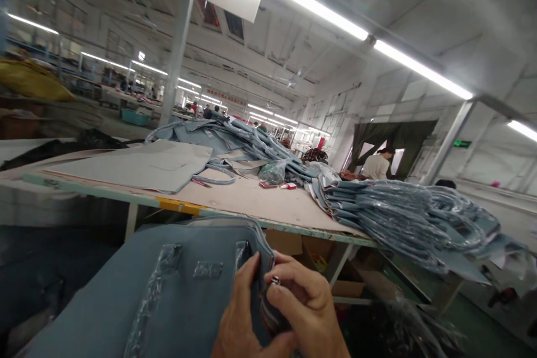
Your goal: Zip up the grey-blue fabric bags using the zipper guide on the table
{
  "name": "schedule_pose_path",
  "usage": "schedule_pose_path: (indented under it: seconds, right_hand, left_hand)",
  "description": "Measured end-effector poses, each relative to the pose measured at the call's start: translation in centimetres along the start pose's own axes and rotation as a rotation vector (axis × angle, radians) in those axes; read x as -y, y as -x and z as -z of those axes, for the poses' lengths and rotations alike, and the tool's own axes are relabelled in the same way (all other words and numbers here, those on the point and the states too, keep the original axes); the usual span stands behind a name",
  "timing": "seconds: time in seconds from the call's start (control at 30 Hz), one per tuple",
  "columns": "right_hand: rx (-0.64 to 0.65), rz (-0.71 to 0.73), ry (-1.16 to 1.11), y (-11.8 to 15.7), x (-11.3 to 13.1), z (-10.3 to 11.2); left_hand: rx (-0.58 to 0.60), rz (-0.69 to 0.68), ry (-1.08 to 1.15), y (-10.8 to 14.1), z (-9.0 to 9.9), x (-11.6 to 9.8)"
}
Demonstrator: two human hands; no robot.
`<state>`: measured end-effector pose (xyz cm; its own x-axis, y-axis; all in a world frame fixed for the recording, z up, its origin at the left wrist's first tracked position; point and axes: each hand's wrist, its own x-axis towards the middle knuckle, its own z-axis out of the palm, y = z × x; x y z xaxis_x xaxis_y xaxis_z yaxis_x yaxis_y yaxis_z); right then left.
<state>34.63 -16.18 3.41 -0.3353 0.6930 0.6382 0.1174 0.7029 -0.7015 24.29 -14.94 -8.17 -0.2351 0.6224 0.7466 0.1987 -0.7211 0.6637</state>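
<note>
A blue-grey bag fills the lower front, its straps covered in clear plastic wrap and a small plastic-covered patch between them. My left hand grips the bag near its upper right corner, thumb and fingers around the edge. Close beside it, my right hand is closed in a pinch at the same edge. A small shiny metal piece, possibly a zipper pull, shows between its thumb and forefinger. Dark folded material below the pinch is partly hidden by my fingers.
Beyond the bag stands a long worktable with flat grey panels, a heap of blue-grey pieces and a stack of plastic-wrapped bags. A small red-and-white packet lies there. Cardboard boxes sit underneath. A person is farther back.
</note>
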Motion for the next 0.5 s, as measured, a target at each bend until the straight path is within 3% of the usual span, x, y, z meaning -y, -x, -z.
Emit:
schedule_pose_path:
  seconds: [0.1,0.23,0.4,0.5]
  right_hand:
    - [0.095,-0.053,-0.172,0.1,-0.9,0.2]
    - [0.092,-0.033,-0.228,0.0,-2.6,-0.7]
    - [-0.03,-0.041,-0.239,-1.0,-3.3,-2.2]
    - [-0.17,-0.011,-0.086,-2.4,-3.6,-1.6]
  left_hand:
    - [-0.061,0.093,0.12,-1.1,1.3,-0.7]
    - [-0.081,0.006,0.129,-2.7,3.7,-1.0]
    - [-0.032,-0.132,-0.079,-4.5,6.4,-0.8]
    - [-0.013,-0.272,-0.171,-5.5,8.6,-0.8]
